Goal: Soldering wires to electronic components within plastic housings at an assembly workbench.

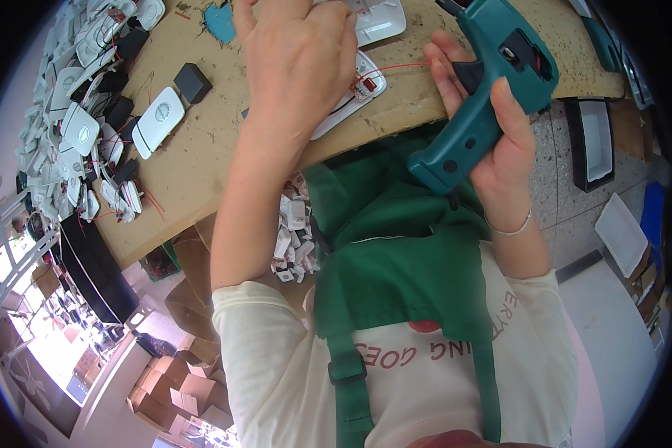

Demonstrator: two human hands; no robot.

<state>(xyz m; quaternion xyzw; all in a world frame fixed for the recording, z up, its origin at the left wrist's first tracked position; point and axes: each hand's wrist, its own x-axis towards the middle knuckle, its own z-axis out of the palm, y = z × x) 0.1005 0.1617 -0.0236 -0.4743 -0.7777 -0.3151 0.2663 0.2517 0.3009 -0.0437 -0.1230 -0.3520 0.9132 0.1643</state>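
Observation:
My left hand (295, 63) is over the table, its back showing and its fingers bent. Its fingertips are cut off or hidden, so what they pinch cannot be made out. A white plastic casing (381, 21) lies close by its fingers. Partly under the same hand is another white casing half (343, 116), with a small red part and a thin red wire in it. My right hand (500, 142) grips a teal glue gun (474, 112) by its handle, fingers near the black trigger. The gun's nozzle points up and left, past the table edge.
White casings (71, 138) with black blocks and red wires are heaped along the table's left side. One rounded white casing (159, 123) and a black block (193, 82) lie apart. Small white parts (295, 235) fill a container below the edge. A black-rimmed tray (593, 142) is at right.

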